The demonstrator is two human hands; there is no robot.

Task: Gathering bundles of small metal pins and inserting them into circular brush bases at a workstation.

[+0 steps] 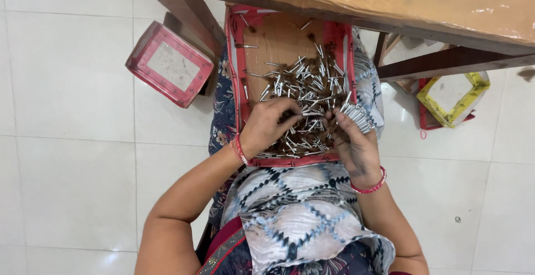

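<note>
A flat cardboard tray with a red rim (239,57) rests on my lap. Several small silver metal pins (304,82) lie scattered over its brown bottom. My left hand (266,125) reaches into the pile, fingers curled and picking at the pins. My right hand (352,141) holds a neat bundle of silver pins (358,117) at the tray's right rim, its fingertips touching the pile. Each wrist carries a red bangle.
A wooden table (390,1) juts over the far end of the tray. A red-rimmed box (170,64) stands on the white tile floor at the left. A yellow-rimmed box (454,96) sits at the right under the table frame.
</note>
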